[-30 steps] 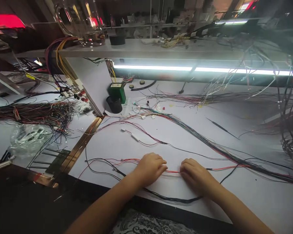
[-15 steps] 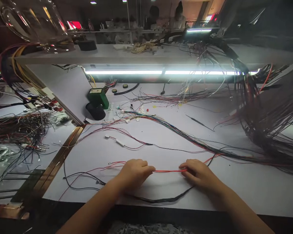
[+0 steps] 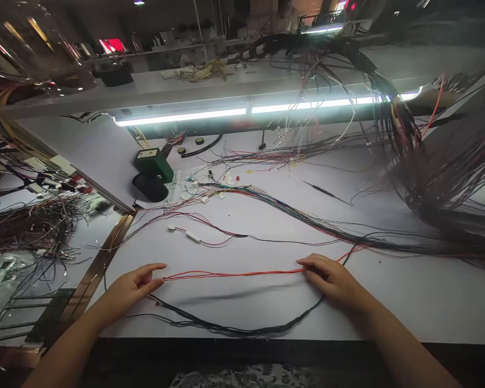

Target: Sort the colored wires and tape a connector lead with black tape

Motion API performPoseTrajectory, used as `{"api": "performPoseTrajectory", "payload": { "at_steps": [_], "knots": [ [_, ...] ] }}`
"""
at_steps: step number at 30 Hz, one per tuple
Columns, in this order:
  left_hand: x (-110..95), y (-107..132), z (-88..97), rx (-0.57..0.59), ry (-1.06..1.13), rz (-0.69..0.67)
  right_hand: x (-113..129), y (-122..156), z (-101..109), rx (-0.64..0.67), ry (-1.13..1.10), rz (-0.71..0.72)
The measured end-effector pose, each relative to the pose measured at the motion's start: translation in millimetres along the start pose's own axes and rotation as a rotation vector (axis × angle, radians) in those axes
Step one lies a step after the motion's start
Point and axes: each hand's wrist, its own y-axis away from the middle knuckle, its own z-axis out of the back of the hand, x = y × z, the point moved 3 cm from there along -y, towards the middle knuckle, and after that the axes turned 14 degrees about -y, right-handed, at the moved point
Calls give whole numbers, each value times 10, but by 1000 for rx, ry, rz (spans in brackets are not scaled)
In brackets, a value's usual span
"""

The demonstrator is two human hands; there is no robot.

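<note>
A pair of thin red wires (image 3: 234, 274) is stretched straight above the white bench (image 3: 408, 302). My left hand (image 3: 133, 285) pinches their left ends between thumb and fingers. My right hand (image 3: 331, 280) pinches the same wires further right, fingers pressed together. A black cable bundle (image 3: 234, 327) curves along the bench's front edge below both hands. Behind the red wires lies a thin dark wire with a white connector (image 3: 172, 228).
A long multicoloured harness (image 3: 307, 218) runs diagonally across the bench. A thick hanging bundle of dark wires (image 3: 448, 178) fills the right. A green box (image 3: 153, 161) and black tape roll (image 3: 150, 187) stand at the back left. A brass rail (image 3: 101, 258) borders the left.
My left hand has slid far to the left along the red wires to their ends, drawing them out straight. My right hand stayed about where it was. The camera turned right.
</note>
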Motion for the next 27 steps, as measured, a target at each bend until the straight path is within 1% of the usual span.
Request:
{"api": "performPoseTrajectory", "payload": {
  "at_steps": [2,3,4,5,6,7,8,9,11,12,13,14,15,17,18,20,23,27],
  "knots": [
    [71,-43,-29,-31,-21,-7,-20,11,16,-46,-26,-14],
    [85,-65,-22,-87,-100,-7,-32,16,24,-72,-41,-30],
    [67,-83,2,-178,-215,-9,-45,21,31,-94,-57,-50],
    [3,-94,36,-296,-338,-18,-58,26,36,-108,-76,-72],
    [-114,-99,71,-419,-440,-36,-69,32,40,-115,-98,-92],
    [-288,-103,95,-525,-500,-78,-79,37,43,-113,-121,-110],
    [-513,-108,100,-601,-491,-155,-87,43,44,-108,-144,-123],
    [-780,-127,75,-604,-443,-254,-92,49,45,-101,-168,-133],
    [-1393,-183,-30,-547,-287,-482,-101,59,47,-94,-208,-147],
    [-1705,-226,-108,-490,-212,-571,-105,63,47,-94,-217,-150],
    [-2003,-275,-199,-424,-170,-648,-109,65,47,-94,-220,-151],
    [-2281,-319,-290,-386,-154,-733,-114,67,46,-95,-219,-151],
    [-2519,-368,-384,-338,-175,-787,-120,68,45,-94,-214,-148],
    [-2865,-456,-541,-274,-224,-827,-133,68,39,-82,-208,-137],
    [-2975,-492,-598,-246,-247,-824,-140,69,37,-77,-211,-130],
    [-3093,-547,-662,-191,-261,-797,-152,71,34,-69,-222,-124],
    [-3113,-619,-661,-79,-169,-719,-154,78,33,-68,-221,-131],
    [-3085,-713,-627,160,39,-593,-134,89,23,-75,-202,-146]
  ]
}}
